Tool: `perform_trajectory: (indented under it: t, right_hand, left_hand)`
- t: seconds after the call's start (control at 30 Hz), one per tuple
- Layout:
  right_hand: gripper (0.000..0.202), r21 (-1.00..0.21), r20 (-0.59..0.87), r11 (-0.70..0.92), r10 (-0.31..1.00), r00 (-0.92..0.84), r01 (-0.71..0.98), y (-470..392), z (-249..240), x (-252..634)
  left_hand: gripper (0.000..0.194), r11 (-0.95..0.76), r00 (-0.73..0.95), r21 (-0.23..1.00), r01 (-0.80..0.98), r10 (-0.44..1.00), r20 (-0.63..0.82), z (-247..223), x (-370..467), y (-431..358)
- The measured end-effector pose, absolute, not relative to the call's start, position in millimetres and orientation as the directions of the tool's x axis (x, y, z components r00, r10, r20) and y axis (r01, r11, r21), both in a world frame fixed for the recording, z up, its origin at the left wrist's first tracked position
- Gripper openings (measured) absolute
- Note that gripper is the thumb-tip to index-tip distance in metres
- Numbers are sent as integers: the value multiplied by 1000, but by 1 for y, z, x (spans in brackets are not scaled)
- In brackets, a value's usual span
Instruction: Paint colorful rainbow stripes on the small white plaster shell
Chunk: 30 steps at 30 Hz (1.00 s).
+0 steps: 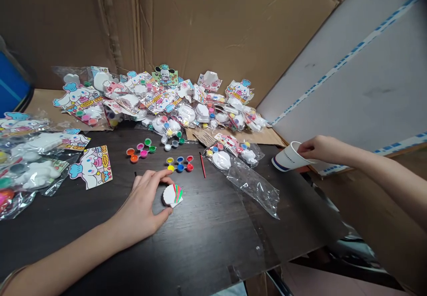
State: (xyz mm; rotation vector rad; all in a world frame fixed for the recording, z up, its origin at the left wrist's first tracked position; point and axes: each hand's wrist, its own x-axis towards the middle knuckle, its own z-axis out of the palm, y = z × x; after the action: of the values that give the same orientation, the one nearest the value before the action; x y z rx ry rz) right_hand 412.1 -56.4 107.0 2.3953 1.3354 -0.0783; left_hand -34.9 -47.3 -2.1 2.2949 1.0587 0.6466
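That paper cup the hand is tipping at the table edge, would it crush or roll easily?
The paper cup probably dents under a firm squeeze; the right hand grips it by its thin rim. Lying tilted near the table edge, its round wall would likely roll.

The left hand (143,205) is being rested palm down, its bare forearm stretched in from the lower left, with thumb and fingers being curled apart around something small. The right hand (316,149) is being held out to the right, its fingers being closed in a grip.
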Motion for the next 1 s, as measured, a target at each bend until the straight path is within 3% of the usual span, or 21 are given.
perform_trajectory:
  t: [0.47,0.67,1.0]
  right_hand:
    - [18,259,-172,-454,847,503,853,-65,124,419]
    - [17,297,-111,-474,845,524,829,-70,149,425]
    - [12,425,-47,-466,845,533,776,-64,146,414]
  left_hand:
    - [52,-575,561,605,550,791,242,-3,-34,-48]
    - [50,-620,580,570,540,764,282,-7,-36,-43]
    - [50,-635,573,558,534,757,314,-9,-37,-40]
